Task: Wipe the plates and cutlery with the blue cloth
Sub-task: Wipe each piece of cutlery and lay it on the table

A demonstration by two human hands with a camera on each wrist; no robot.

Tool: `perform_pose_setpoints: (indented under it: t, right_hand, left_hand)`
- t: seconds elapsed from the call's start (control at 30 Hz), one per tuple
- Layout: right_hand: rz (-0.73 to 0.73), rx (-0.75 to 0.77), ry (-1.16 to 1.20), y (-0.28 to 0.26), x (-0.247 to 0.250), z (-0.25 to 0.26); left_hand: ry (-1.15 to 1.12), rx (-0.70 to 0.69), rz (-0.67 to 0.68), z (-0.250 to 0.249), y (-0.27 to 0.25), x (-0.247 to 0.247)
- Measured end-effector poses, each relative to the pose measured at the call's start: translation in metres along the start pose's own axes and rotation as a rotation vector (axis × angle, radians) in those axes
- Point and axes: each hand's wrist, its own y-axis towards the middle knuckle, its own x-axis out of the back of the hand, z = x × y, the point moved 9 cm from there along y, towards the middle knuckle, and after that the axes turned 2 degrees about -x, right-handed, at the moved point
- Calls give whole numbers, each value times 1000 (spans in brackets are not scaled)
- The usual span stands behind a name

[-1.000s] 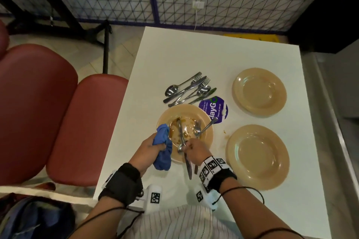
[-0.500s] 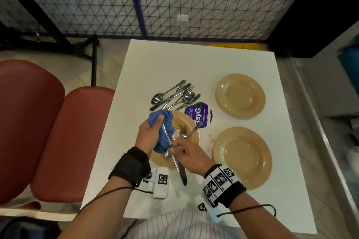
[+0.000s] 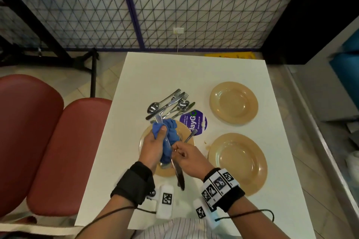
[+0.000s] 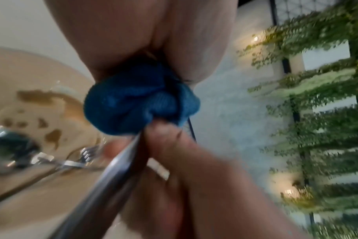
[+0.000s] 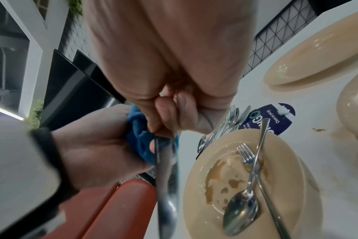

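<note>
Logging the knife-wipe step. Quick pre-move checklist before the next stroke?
1. Cloth in left hand grip: ok.
2. Knife pinched by right hand: ok.
3. Cloth wrapped round knife: ok.
4. Knife clean: cannot tell, blurred.
5. Dirty plate wiped: not ok, brown stains, with fork and spoon on it.
6. Cutlery pile out of the way: ok.

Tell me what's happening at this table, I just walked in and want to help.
A person is wiping a steel table knife: the right hand pinches it, the left hand wraps the crumpled blue cloth round it. Below, a sauce-stained tan plate holds a metal spoon and fork. More cutlery and two clean-looking tan plates sit nearby.
</note>
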Motion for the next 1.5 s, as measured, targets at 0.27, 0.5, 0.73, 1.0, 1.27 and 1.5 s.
perform_pose_setpoints:
  t: [0.27,0.5,0.73,1.0,1.27,1.5]
  right_hand:
    - [39,-27,85,-1,-3,-6]
    - [-46,-9,47,6,7,5]
    - [-136,-108,112,6,42,-9]
    - [-225,13,320,36,59,14]
    - [-406,-26,687,41,112,-11]
    - [-408,-47,705,57,99,-9]
  left_hand:
    - [46,-29,39,-8,10,21]
    - [53,-46,43,-8,5,4]
    - [273,-153,178,-10,-1,-2]
    - [506,-249,338,-16,-14,-29]
    - [754,-107,392,23,-7,16]
    - [791,-131,374,18,-4,5]
